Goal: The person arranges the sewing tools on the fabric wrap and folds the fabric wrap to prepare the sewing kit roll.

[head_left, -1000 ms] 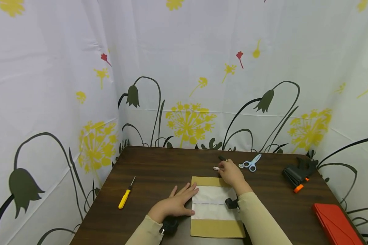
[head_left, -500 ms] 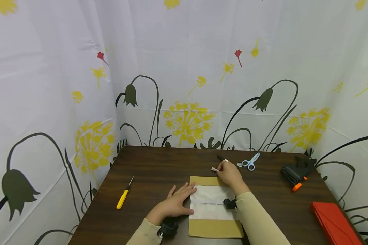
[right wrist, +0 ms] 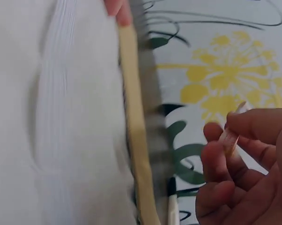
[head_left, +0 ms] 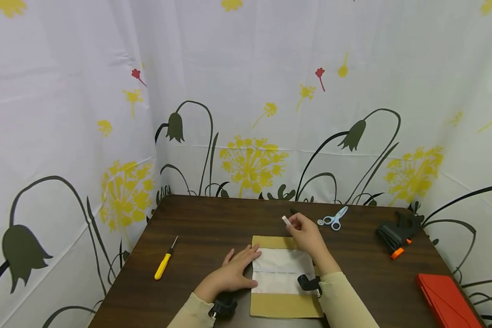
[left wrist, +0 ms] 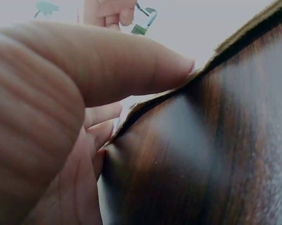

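Observation:
An unfolded tan cloth case (head_left: 287, 305) with a white lining lies at the table's front middle, and a pale elastic strip (right wrist: 54, 117) crosses that lining. My left hand (head_left: 229, 273) rests at its left side, fingers fairly straight and spread, with the thumb (left wrist: 145, 65) along the edge. Beyond the case's far edge, my right hand (head_left: 307, 232) pinches a small white piece (head_left: 286, 220) between thumb and fingers. I cannot tell what that piece is. A white pen with a black cap (right wrist: 172, 187) lies beyond the case, mostly hidden behind the right hand in the head view.
Light blue scissors (head_left: 336, 219) and a small round whitish item (head_left: 320, 222) lie right of the right hand. A yellow-handled screwdriver (head_left: 163, 265) is at the left. At the right are a black tool with orange tips (head_left: 397, 234) and a red case (head_left: 448, 298).
My right hand has drawn slightly back toward me, and the white piece in its fingers has tipped more upright. The left hand has stayed at the cloth case's left edge.

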A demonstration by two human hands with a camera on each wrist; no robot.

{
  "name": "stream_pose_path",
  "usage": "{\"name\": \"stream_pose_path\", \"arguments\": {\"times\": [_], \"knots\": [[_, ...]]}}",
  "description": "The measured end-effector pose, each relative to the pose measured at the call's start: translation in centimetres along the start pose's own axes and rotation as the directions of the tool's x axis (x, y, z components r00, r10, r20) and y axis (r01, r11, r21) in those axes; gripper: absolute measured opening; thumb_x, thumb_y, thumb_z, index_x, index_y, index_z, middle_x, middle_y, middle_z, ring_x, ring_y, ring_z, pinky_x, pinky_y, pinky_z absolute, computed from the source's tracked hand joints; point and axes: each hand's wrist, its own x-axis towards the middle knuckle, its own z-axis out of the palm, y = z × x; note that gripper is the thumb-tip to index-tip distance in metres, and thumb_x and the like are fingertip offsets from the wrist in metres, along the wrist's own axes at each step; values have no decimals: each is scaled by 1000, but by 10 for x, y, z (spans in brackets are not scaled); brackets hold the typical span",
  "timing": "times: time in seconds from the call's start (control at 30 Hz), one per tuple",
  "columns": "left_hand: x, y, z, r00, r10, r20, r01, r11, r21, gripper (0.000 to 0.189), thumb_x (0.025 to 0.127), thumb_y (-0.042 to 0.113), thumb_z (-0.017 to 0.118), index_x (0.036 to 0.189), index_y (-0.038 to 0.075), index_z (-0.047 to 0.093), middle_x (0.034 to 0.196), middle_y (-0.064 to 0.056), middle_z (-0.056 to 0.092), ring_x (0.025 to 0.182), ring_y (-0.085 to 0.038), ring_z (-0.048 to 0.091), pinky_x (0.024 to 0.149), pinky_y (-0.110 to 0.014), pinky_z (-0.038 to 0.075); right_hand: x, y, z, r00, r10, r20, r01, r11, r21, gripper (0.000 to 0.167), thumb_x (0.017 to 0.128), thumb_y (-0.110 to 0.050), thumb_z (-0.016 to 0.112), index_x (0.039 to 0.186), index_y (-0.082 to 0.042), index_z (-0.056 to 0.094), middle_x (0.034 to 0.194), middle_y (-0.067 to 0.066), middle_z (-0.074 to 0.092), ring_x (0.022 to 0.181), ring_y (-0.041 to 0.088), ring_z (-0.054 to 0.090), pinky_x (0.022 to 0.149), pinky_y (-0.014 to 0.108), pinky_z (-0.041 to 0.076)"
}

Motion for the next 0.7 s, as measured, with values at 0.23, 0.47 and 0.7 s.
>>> {"name": "stream_pose_path", "arguments": {"times": [0.23, 0.47, 0.7], "knots": [[1, 2, 0, 998, -51, -31, 51, 998, 21, 86, 92, 29, 86, 165, 10, 45, 183, -7, 25, 171, -37, 18, 130, -75, -3, -13, -6, 12, 992, 52, 117, -87, 945, 314, 9, 101, -12, 77, 109, -7, 74, 85, 2, 64, 73, 20, 61, 63, 28, 51], [7, -2, -6, 997, -65, -45, 66, 998, 22, 78, 93, 33, 87, 159, 11, 51, 182, -8, 25, 172, -36, 13, 129, -76, -11, -22, -14, 29, 975, 70, 212, -155, 897, 415, 16, 100, -16, 80, 110, -8, 72, 88, 5, 72, 68, 20, 61, 52, 26, 44], [16, -10, -17, 997, -62, -40, 61, 998, -23, 84, 92, 27, 88, 162, 9, 46, 175, -8, 41, 171, -37, 14, 130, -74, -10, -23, -21, 43, 969, 68, 239, -168, 888, 429, 22, 99, -21, 82, 112, -5, 74, 84, 2, 65, 65, 16, 57, 53, 26, 46]]}}
